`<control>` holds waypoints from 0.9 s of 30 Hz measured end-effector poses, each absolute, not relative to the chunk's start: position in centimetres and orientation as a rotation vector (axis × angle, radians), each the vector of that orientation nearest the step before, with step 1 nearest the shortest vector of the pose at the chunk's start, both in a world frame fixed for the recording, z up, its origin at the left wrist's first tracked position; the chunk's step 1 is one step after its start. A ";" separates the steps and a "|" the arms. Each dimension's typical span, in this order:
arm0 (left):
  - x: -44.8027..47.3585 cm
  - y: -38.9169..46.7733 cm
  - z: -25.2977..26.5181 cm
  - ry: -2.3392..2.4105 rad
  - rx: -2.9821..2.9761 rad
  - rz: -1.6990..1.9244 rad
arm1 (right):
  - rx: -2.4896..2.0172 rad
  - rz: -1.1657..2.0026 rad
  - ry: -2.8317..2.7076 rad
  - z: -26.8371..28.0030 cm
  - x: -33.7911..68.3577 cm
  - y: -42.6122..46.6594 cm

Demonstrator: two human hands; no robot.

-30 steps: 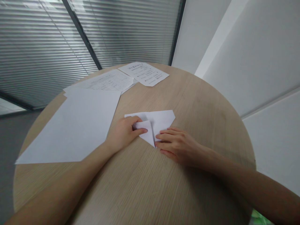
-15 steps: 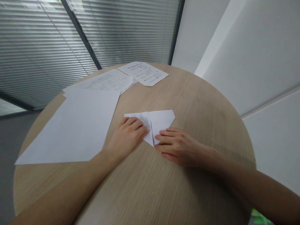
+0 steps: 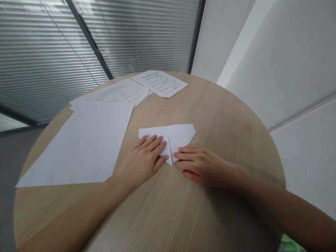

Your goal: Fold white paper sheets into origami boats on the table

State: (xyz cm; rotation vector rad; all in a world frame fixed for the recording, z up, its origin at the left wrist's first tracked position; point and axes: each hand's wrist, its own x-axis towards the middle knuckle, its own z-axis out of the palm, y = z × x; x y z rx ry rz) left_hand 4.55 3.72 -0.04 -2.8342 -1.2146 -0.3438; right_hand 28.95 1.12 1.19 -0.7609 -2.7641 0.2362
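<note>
My left hand (image 3: 144, 157) lies flat with fingers a little apart, my right hand (image 3: 201, 164) rests with fingers stretched, and both touch the folded paper (image 3: 181, 132) on the table (image 3: 223, 115).

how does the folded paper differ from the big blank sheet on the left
The folded paper is smaller and tapers to a point; the blank sheet is larger and looks unfolded. The left hand and right hand rest on the folded paper, while no fingers cover the blank sheet. Both are white.

Left hand (image 3: 144, 159) from pinch to flat on folded paper (image 3: 180, 134)
</note>
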 end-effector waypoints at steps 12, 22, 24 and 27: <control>5.2 3.2 -0.1 -1.332 -2.821 -0.190 | -0.788 0.365 -2.718 0.8 29.6 2.0; 5.7 3.1 -0.2 -1.388 -2.803 -0.217 | -0.751 0.324 -2.760 1.3 29.6 1.9; 5.7 3.1 -0.1 -1.391 -2.807 -0.193 | -0.758 0.325 -2.768 1.3 29.6 1.8; 5.8 3.2 -0.1 -1.388 -2.819 -0.182 | -0.769 0.332 -2.783 1.1 29.7 1.8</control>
